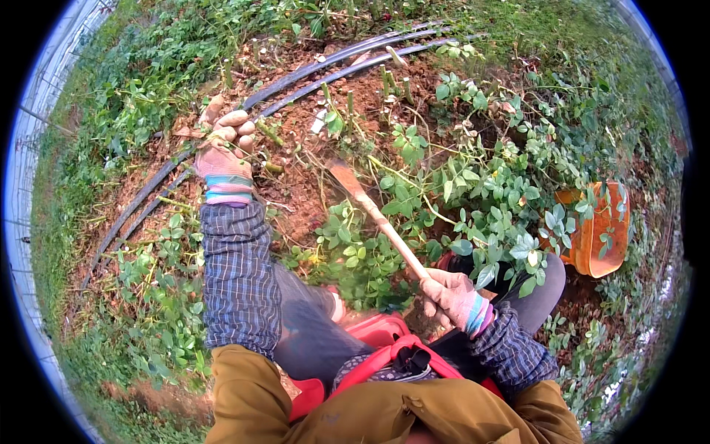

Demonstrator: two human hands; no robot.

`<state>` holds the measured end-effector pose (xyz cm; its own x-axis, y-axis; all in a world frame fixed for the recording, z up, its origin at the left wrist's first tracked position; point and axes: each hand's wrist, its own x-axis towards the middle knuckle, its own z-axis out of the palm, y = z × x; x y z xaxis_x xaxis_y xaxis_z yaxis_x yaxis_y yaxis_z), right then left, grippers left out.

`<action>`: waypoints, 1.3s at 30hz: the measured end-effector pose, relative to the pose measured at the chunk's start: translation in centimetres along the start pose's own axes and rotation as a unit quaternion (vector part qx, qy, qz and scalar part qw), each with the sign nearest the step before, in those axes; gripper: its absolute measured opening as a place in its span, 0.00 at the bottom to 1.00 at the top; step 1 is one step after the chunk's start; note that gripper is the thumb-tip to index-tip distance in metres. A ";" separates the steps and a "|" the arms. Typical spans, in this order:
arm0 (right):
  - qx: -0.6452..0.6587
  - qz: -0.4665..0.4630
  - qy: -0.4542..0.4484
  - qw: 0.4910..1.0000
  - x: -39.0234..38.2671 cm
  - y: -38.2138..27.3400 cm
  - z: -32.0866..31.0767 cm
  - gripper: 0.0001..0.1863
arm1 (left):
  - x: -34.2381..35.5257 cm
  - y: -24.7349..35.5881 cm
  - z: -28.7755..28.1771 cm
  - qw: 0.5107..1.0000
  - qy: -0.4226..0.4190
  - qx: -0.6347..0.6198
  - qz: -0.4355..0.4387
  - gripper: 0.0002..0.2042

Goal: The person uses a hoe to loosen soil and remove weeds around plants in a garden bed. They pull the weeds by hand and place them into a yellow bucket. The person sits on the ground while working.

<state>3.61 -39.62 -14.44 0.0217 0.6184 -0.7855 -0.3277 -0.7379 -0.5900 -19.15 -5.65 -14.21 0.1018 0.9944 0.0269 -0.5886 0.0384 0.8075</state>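
Observation:
My left hand [225, 159], in a pale work glove with a striped cuff, reaches over the black hoses [325, 70] on reddish soil. Its fingers are curled, with bits of green stem at them; what they grip is mostly hidden. In my right hand [452, 296], also gloved, is a hand tool [392, 235] with a pale wooden handle. The tool's flat, rusty blade [345, 177] points up and left, over the soil beside leafy stems. Several cut green stubs [350, 102] stick up from the ground near the hoses.
Leafy rose-like bushes [481, 200] spread across the right, with thin arching stems. An orange bucket [603, 229] lies tipped among them. Below me is a red plastic seat [373, 329] with red straps. Dense greenery [89, 140] lines the left, before pale sheeting [33, 148].

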 end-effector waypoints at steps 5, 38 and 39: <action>-0.069 -0.005 -0.044 0.997 5.0 -2.7 -1.0 0.16 | 1.2 0.1 -2.2 0.978 -0.145 -0.150 -0.009 0.20; -0.325 -0.160 0.078 0.929 7.1 -1.5 -0.7 0.17 | 7.2 0.6 -0.8 0.843 0.033 0.491 0.215 0.10; -0.312 -0.145 0.061 0.937 6.8 -1.4 -0.8 0.17 | 8.0 1.7 0.5 0.881 -0.004 0.453 0.136 0.11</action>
<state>4.97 -34.60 -19.07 0.1454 0.8094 -0.5690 0.3236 -0.5824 -0.7457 -18.91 2.34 -12.30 0.0644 0.9536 0.2941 0.2892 -0.2999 0.9091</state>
